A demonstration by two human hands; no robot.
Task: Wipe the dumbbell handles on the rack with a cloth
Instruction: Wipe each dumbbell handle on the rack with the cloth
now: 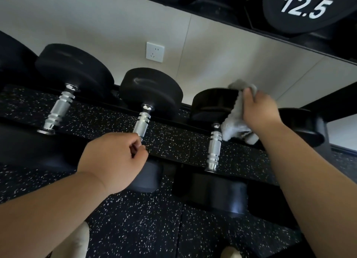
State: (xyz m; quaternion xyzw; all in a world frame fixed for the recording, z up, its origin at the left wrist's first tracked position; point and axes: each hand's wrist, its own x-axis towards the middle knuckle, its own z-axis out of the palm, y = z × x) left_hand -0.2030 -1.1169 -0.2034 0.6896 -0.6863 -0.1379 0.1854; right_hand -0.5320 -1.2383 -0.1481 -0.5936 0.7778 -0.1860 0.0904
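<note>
Fingers of right hand (258,111) clamped round crumpled grey cloth (235,128), pressed against black round dumbbell head (212,101); ribbed silver handle (214,147) just below fingertips, bare. Fingers of left hand (114,157) curled together over near end of middle silver handle (143,120); grip hidden, cannot tell.
</note>
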